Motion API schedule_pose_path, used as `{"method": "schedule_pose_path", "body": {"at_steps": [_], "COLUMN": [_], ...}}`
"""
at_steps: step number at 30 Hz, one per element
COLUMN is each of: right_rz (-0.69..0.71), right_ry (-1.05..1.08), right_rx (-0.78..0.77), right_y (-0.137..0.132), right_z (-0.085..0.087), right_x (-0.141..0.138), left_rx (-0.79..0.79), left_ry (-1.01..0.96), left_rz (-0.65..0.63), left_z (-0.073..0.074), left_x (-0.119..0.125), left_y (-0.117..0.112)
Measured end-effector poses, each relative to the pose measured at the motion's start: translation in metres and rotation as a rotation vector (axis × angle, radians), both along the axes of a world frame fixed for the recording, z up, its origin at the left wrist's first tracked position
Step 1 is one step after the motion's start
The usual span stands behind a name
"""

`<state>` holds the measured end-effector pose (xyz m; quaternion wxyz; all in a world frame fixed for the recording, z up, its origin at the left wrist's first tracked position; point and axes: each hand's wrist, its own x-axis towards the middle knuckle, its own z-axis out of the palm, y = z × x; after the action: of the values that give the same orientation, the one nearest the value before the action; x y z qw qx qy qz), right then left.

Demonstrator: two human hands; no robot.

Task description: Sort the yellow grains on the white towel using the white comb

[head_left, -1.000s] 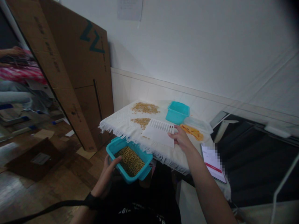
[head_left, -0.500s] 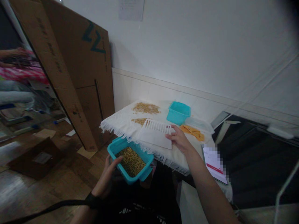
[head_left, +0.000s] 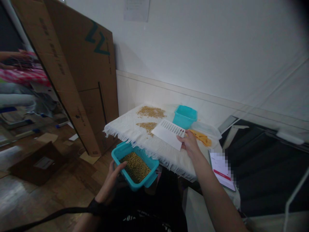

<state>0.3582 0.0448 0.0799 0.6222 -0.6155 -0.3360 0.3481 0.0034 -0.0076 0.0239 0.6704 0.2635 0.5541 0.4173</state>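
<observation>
My left hand (head_left: 113,178) grips the near-left rim of a turquoise plastic container (head_left: 154,169), thumb over the edge. Inside lie many soybeans (head_left: 136,167). The container is held just below the table's fringed front edge. In my right hand (head_left: 189,143) is a white slotted plastic scraper (head_left: 166,133), pinched at its right end and held low over the cloth. Left of the scraper is a small heap of soybeans (head_left: 147,126), partly hidden behind it. A larger patch of soybeans (head_left: 151,111) is spread farther back.
A second turquoise container (head_left: 185,116) stands at the back of the white cloth (head_left: 125,124). Beside it are a clear lid (head_left: 207,129) and a yellow cloth (head_left: 201,138). A phone (head_left: 222,170) lies at the right edge. A tall cardboard box (head_left: 94,74) stands left; another person's arm (head_left: 9,56) shows beyond.
My right hand has moved the scraper right and slightly back, turning it. More of the nearer soybean heap shows now. My left hand and its container stay put.
</observation>
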Motion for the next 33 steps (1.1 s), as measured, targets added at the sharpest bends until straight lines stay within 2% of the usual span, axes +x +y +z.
{"method": "schedule_pose_path", "body": {"at_steps": [8,14,19,23,33], "right_rz": [0.008,0.042,0.095,0.117,0.143], "right_ry": [-0.032,-0.022,-0.022,-0.032,-0.028], "right_rx": [-0.01,-0.033,-0.044,-0.035,-0.044], "right_y": [-0.001,-0.002,-0.002,-0.002,-0.004], "right_z": [0.0,0.001,0.0,-0.001,0.002], "right_x": [-0.001,-0.003,-0.003,-0.003,-0.004], "left_rx": [0.034,0.005,0.109,0.107,0.093], "left_ry": [-0.07,-0.021,-0.05,-0.055,-0.06], "left_rz": [-0.017,-0.015,-0.063,-0.069,-0.042], "left_z": [0.001,-0.003,0.008,0.017,0.017], "left_x": [0.001,-0.001,0.001,0.002,0.003], "left_y": [-0.004,-0.001,-0.01,-0.014,-0.013]}}
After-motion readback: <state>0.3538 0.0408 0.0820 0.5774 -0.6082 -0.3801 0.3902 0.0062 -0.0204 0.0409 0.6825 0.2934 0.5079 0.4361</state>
